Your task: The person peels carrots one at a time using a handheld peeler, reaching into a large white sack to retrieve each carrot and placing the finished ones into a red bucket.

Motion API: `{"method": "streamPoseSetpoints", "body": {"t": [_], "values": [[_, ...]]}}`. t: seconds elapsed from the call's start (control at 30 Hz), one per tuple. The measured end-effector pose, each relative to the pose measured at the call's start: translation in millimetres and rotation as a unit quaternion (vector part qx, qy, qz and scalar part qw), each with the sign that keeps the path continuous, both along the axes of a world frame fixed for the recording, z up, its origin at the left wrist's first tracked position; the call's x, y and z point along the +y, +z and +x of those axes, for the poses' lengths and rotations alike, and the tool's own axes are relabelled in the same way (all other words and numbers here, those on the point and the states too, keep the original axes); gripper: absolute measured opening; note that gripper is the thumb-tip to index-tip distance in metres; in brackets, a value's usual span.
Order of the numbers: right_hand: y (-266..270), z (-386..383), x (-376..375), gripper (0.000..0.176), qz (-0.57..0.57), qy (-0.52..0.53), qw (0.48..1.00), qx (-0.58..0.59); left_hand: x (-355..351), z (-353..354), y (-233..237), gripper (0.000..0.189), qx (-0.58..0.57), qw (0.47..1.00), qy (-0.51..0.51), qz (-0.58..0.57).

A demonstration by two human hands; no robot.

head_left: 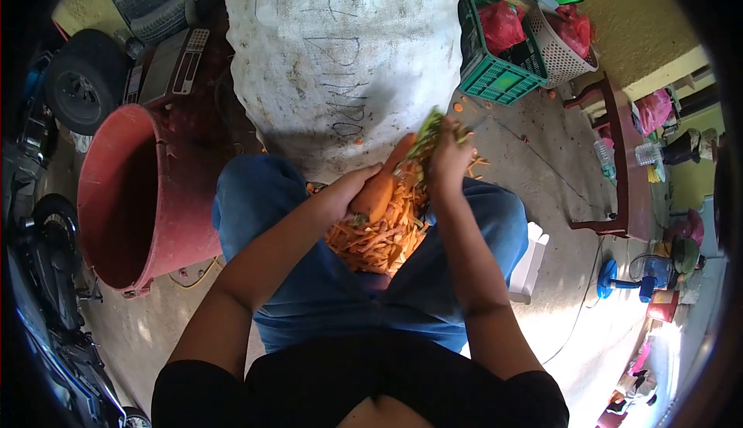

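Note:
My left hand (352, 193) is closed round the thick end of an orange carrot (375, 197), which points up and away from me. Over the carrot's far side, my right hand (449, 161) grips a blurred, long green-and-yellow tool (426, 140); motion smears its working edge. Beneath both hands, between my knees, lies a heap of orange carrot peelings (379, 244), and more strips show beyond my right hand. The container under the heap is mostly hidden.
A large white sack (340, 56) stands just ahead. To the left are a red tub (159, 196), a scale (166, 68) and a wheel (81, 83). A green crate (499, 80), a white basket (569, 60) and a wooden bench (623, 165) stand to the right.

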State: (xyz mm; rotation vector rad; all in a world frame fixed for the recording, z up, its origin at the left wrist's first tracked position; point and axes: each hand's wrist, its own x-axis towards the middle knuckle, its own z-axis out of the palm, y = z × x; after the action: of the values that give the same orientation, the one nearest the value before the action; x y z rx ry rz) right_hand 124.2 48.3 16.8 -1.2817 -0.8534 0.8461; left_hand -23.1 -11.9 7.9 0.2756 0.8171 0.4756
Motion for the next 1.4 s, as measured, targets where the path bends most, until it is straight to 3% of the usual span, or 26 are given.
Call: {"method": "streamPoseSetpoints", "body": {"t": [0.03, 0.07, 0.1, 0.17, 0.23, 0.3, 0.4, 0.47, 0.53, 0.6, 0.7, 0.73, 0.8, 0.83, 0.9, 0.93, 1.0, 1.03, 1.1, 1.13, 1.23, 1.3, 1.37, 1.4], "values": [[4.3, -13.2, -13.5, 0.023, -0.036, 0.068, 0.996, 0.044, 3.0, 2.3, -8.6, 0.035, 0.026, 0.998, 0.063, 0.011], [3.3, -24.2, -22.2, 0.023, -0.030, 0.078, 0.996, -0.032, 5.7, 3.3, -14.2, 0.036, 0.051, 0.991, 0.124, 0.024], [12.9, -34.5, -32.1, 0.022, -0.037, 0.106, 0.993, -0.047, 6.8, 3.3, -11.6, 0.035, 0.037, 0.991, 0.128, 0.011], [4.5, -41.3, -35.5, 0.020, 0.012, 0.086, 0.979, -0.186, 2.0, 4.5, -11.6, 0.035, 0.007, 0.989, 0.148, 0.008], [-6.2, -37.3, -27.7, 0.019, 0.026, 0.076, 0.971, -0.224, -1.3, 2.1, -8.8, 0.035, -0.023, 0.985, 0.170, 0.005], [-26.8, -12.5, 3.1, 0.018, 0.049, -0.042, 0.952, -0.298, -4.6, -3.4, 2.0, 0.035, 0.044, 0.998, -0.042, 0.030], [-1.7, 40.2, 37.9, 0.019, -0.050, -0.218, 0.911, -0.345, -23.7, 6.2, 15.4, 0.036, 0.116, 0.985, -0.098, 0.079], [2.5, 59.2, 42.4, 0.019, -0.033, -0.270, 0.911, -0.311, -21.4, 5.5, 5.8, 0.041, 0.072, 0.994, -0.058, 0.057], [3.9, 67.3, 41.6, 0.020, -0.020, -0.224, 0.952, -0.209, -13.7, 0.4, 6.9, 0.043, 0.025, 0.995, 0.048, 0.082], [-4.7, 50.8, 36.3, 0.021, 0.014, -0.180, 0.971, -0.157, -3.5, -6.4, 5.0, 0.044, -0.008, 0.998, 0.023, 0.062], [-7.3, 10.1, 12.8, 0.023, -0.033, 0.016, 0.999, 0.019, 9.5, -1.0, -31.5, 0.042, 0.174, 0.955, 0.143, 0.192], [2.6, -5.6, 1.0, 0.023, -0.070, 0.058, 0.992, 0.093, 9.5, -1.9, -29.1, 0.042, 0.175, 0.955, 0.142, 0.193], [9.5, -25.8, -17.5, 0.023, -0.089, 0.124, 0.988, 0.006, 9.0, -3.1, -23.1, 0.037, 0.056, 0.979, 0.192, 0.048], [-0.1, -33.6, -21.6, 0.023, -0.062, 0.130, 0.990, 0.001, 8.1, -6.8, -24.2, 0.037, 0.057, 0.978, 0.193, 0.049], [-7.8, -42.8, -29.2, 0.020, -0.027, 0.154, 0.987, -0.040, 4.2, -15.6, -23.7, 0.035, -0.144, 0.980, 0.084, 0.112], [-4.5, -44.5, -31.7, 0.020, -0.027, 0.155, 0.987, -0.040, 2.7, -11.7, -20.8, 0.035, -0.143, 0.980, 0.084, 0.112], [3.4, -45.5, -35.4, 0.019, 0.032, 0.109, 0.981, -0.158, -0.4, 0.2, -8.1, 0.035, -0.006, 0.979, 0.203, -0.008], [-4.8, -42.0, -30.7, 0.017, -0.006, 0.105, 0.979, -0.175, -1.6, -0.8, 8.3, 0.035, -0.006, 0.979, 0.202, -0.008], [-13.3, -22.3, -8.7, 0.017, -0.004, 0.021, 0.961, -0.277, -4.0, -3.2, 29.2, 0.036, 0.163, 0.983, 0.059, 0.055], [-21.6, -3.9, 12.1, 0.021, 0.050, -0.084, 0.938, -0.333, -5.0, -3.6, 29.5, 0.036, 0.217, 0.973, 0.008, 0.076], [-6.8, 51.1, 41.4, 0.020, -0.073, -0.206, 0.933, -0.287, -15.8, -4.8, -13.1, 0.041, 0.102, 0.985, -0.005, 0.138], [-5.3, 60.7, 43.8, 0.021, -0.086, -0.251, 0.920, -0.287, -12.2, -7.5, 13.6, 0.040, 0.080, 0.992, 0.017, 0.100], [2.7, 56.9, 37.9, 0.022, -0.047, -0.145, 0.988, 0.024, -3.8, -10.3, 15.8, 0.038, 0.084, 0.992, 0.055, 0.072], [-0.9, 49.7, 35.2, 0.022, -0.047, -0.142, 0.989, 0.022, -0.2, -9.9, 14.6, 0.038, 0.083, 0.992, 0.058, 0.072]]}}
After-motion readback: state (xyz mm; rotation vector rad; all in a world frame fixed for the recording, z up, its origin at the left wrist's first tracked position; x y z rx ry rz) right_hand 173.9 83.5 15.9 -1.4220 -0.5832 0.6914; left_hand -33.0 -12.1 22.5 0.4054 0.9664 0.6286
